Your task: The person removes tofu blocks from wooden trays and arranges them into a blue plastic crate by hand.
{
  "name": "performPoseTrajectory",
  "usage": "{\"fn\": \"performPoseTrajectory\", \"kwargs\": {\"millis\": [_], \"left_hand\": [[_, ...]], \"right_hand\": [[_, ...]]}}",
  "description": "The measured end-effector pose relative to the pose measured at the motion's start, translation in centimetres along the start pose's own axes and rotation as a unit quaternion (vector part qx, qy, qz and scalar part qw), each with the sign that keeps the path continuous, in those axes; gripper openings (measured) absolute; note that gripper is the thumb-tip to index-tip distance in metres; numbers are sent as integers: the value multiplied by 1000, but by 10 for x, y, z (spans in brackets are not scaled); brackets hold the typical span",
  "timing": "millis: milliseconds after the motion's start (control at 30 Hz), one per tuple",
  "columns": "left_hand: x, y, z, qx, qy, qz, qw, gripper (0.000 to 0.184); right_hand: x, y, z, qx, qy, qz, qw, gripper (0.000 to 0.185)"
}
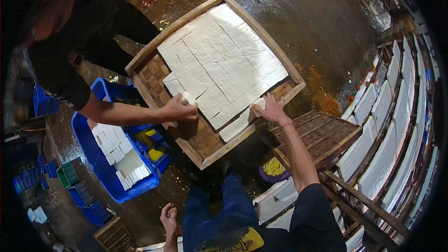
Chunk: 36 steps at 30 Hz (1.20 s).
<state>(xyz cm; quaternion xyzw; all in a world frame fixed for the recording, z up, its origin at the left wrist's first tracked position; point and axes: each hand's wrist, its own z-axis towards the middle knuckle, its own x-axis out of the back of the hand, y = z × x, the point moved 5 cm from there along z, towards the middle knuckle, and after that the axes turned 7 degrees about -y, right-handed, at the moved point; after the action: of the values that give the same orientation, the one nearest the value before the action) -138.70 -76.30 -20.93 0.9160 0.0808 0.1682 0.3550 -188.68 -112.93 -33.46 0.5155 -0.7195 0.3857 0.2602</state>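
A large white slab of tofu (219,60), scored with cut lines, lies in a square wooden tray (186,151). At its lower right edge, my right hand (272,110) is closed on a small piece of tofu (258,105). My left hand (169,218) hangs low beside my leg, away from the tray. Its fingers are loosely curled and apart, with nothing visible in them. Across the tray, a co-worker's hand (179,108) grips another piece at the slab's left edge. A narrow tofu strip (235,127) lies along the near edge.
Beside the tray, a blue crate (77,133) holds cut tofu blocks (112,143). A slatted wooden board (317,133) sits at right above a purple basin (262,172) of yellow bits. Racks with white sheets (389,126) line the right side. The floor (298,23) looks wet.
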Motion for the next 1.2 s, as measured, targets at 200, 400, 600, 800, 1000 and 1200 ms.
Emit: {"fn": "performPoseTrajectory", "kwargs": {"millis": [200, 400, 600, 800, 1000, 1200], "left_hand": [[3, -13, 2, 4, -1, 5, 1000, 34], [26, 26, -8, -58, 45, 26, 997, 33], [102, 66, 30, -152, 128, -23, 980, 25], [144, 118, 114, -282, 86, 215, 931, 27], [155, 83, 188, -250, -66, 442, 859, 39], [152, 63, 193, -86, -236, 457, 853, 46]], "right_hand": [[-18, -13, 6, 65, -92, 126, 986, 94], [-19, -18, 9, 101, 7, 36, 994, 94], [46, -108, -67, 68, -70, 324, 941, 76], [12, -347, -194, 241, -234, 571, 749, 68], [-98, -559, -221, 200, -400, 572, 688, 51], [-194, -641, -160, 116, -323, 318, 884, 51]]}}
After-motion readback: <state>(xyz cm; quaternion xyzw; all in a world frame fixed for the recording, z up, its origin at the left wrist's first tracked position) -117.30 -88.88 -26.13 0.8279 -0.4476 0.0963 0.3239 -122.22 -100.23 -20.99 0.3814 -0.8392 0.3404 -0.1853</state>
